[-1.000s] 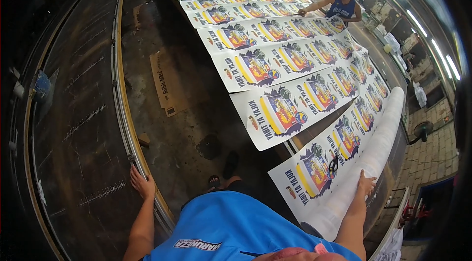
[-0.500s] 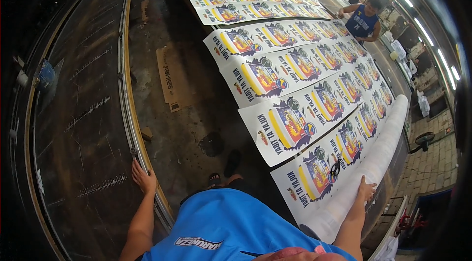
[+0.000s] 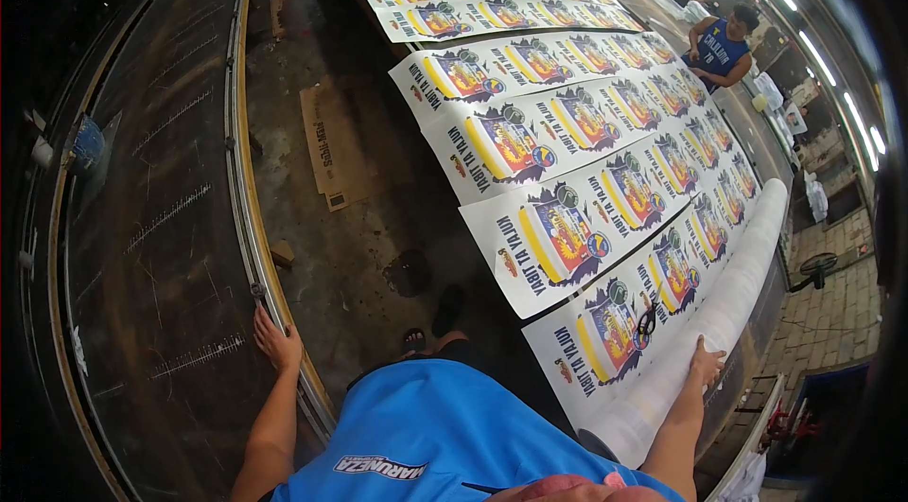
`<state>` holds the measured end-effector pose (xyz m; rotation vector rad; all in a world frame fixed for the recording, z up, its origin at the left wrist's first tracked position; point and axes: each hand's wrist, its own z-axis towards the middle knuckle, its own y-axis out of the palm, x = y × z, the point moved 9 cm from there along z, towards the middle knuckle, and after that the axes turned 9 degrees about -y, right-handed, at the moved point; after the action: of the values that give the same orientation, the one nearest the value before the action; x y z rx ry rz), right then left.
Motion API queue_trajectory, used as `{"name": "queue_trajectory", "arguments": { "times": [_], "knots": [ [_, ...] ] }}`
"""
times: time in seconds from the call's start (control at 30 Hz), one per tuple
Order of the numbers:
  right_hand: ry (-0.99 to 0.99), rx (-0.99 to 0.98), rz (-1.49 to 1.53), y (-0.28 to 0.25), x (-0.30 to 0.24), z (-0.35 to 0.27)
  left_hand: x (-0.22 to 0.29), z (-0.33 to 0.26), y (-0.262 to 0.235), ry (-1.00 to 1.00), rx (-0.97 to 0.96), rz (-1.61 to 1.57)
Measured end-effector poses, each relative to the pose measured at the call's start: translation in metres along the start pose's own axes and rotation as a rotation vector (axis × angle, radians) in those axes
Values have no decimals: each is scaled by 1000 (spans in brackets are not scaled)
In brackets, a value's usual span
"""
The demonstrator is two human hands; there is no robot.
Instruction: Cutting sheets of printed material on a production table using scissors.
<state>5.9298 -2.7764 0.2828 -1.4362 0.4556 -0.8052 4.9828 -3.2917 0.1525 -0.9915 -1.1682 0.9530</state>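
My left hand (image 3: 278, 342) rests on the metal rail (image 3: 268, 299) along the edge of the dark table at left, fingers laid out over it. At right, my right hand (image 3: 707, 364) lies flat against a long white roll (image 3: 733, 308), its fingers stretched over the curved surface. The roll spans the table beside the nearest printed sheet (image 3: 553, 341), which carries a row of colourful designs. A pair of black-handled scissors (image 3: 646, 326) lies on that sheet near the roll.
More printed sheets (image 3: 445, 138) lie in rows along the right table. Across it stands a person in a blue sleeveless top (image 3: 721, 52). Flattened cardboard (image 3: 331, 152) lies on the floor between the tables. The dark left table (image 3: 170, 284) has pale tick marks. A fan (image 3: 817, 270) stands at right.
The person across the table has drawn their arm back from the sheets and stands a little more to the right. My hands, the roll and the scissors are almost unmoved.
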Motion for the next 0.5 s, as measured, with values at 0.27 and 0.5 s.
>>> {"name": "queue_trajectory", "arguments": {
  "times": [0.27,0.5],
  "knots": [
    [0,-3,-9,-1,0,4,1,0,-2,10,12,-11],
    [-6,4,5,-1,2,1,-1,-1,3,-24,-26,14]
  ]
}}
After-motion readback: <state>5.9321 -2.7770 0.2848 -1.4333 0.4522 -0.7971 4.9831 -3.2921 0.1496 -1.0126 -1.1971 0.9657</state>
